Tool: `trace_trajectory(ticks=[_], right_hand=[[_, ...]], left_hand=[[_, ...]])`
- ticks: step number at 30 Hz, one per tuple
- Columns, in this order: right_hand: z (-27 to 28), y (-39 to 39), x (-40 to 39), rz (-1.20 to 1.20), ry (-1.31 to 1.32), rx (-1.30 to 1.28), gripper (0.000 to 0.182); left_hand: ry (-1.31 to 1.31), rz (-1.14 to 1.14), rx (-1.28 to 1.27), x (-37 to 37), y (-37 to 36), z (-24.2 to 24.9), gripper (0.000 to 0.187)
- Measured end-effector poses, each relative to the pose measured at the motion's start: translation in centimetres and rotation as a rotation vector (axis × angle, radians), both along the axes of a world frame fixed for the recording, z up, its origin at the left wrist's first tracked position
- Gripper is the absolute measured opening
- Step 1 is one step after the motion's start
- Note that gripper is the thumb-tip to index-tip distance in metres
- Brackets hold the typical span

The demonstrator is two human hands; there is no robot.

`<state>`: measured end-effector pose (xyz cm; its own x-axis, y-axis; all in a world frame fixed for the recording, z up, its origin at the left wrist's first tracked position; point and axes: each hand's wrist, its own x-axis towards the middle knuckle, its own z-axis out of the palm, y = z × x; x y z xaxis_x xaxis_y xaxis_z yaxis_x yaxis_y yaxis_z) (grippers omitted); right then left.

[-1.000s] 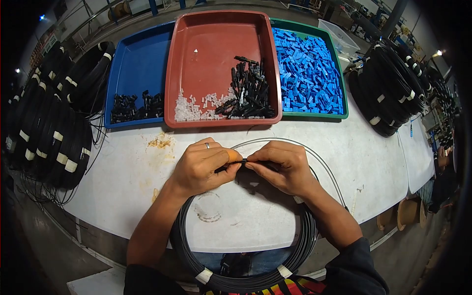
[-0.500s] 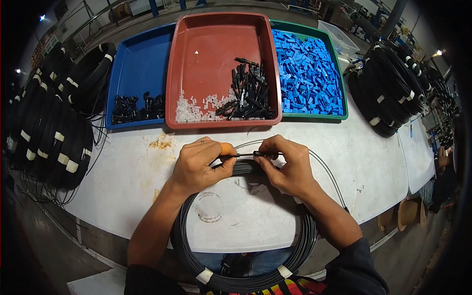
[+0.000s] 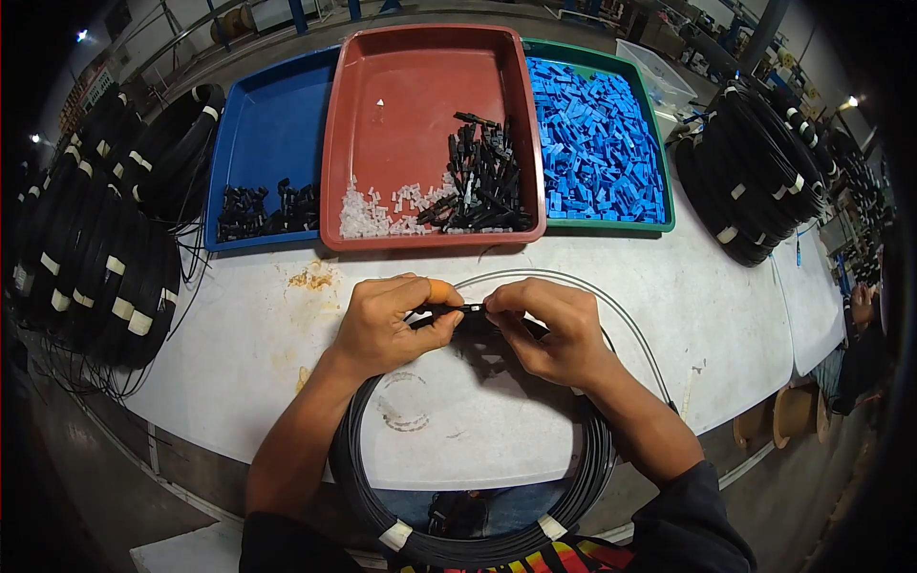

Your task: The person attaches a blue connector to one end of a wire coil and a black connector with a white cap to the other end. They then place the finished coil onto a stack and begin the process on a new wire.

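My left hand (image 3: 387, 320), with orange tape around a finger, pinches a slim black cable connector (image 3: 472, 308) that has a small pale part at its exposed end. Thumb and fingers of my right hand (image 3: 554, 329) are closed on a small black connector piece, mostly hidden by the fingertips, right against that end. Both hands are above the far side of a coil of black cable (image 3: 351, 449), which is bound with white tape and overhangs the near table edge. Loose cable strands (image 3: 635, 329) arc behind and right of my right hand.
Behind my hands stand a blue tray (image 3: 277, 115) with black parts, a red tray (image 3: 411, 86) with clear and black parts, and a green tray (image 3: 669, 210) full of blue clips. Taped cable coils are stacked at left (image 3: 86, 277) and right (image 3: 750, 181).
My right hand has shifted slightly left and down, and the gap between the hands has narrowed. The bare black length between them has given way to a short connector end with a pale part.
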<state>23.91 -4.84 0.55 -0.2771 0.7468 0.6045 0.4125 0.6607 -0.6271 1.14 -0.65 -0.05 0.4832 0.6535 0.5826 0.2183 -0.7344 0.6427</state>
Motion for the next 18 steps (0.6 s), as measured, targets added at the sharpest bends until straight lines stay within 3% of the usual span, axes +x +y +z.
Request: trace_trajectory(ticks=[18], right_hand=[[0.04,0.19,0.04,0.054,-0.012,0.097,0.023]], left_hand=[[-0.073,-0.048,-0.074,0.49,-0.21,-0.16,0.021]])
